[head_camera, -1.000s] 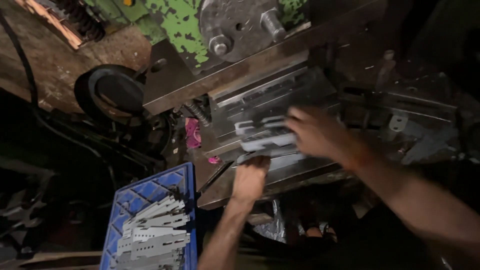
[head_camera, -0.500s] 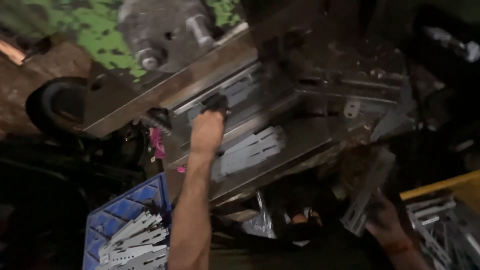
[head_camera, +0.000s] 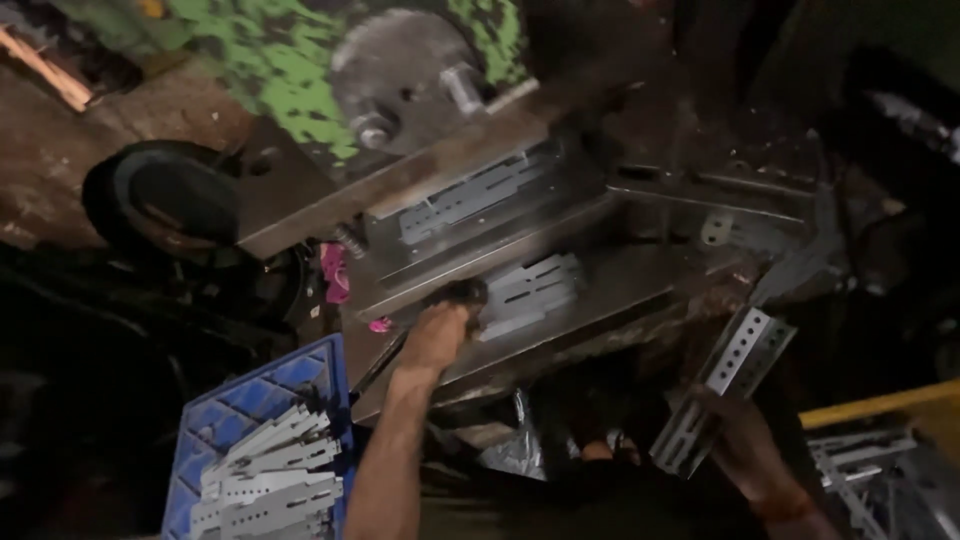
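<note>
At the lower right of the view, the right hand (head_camera: 745, 440) is clamped round the lower end of a perforated metal strip (head_camera: 722, 390), which slants up toward the machine. The strip looks like thin stamped steel: stiff, fairly light, with punched holes and likely sharp edges, so a grip across its flat faces near one end suits it better than fingers along the cut edge. To the left, the left hand (head_camera: 440, 335) is closed on a dark knob or handle (head_camera: 462, 293) at the front of the press bed (head_camera: 640, 290), just beside a slotted plate (head_camera: 530, 290) lying on that surface. Further left a blue crate (head_camera: 255, 400) holds a stack of similar pale strips (head_camera: 270, 475); a yellow bin (head_camera: 880, 405) sits at the far right.
</note>
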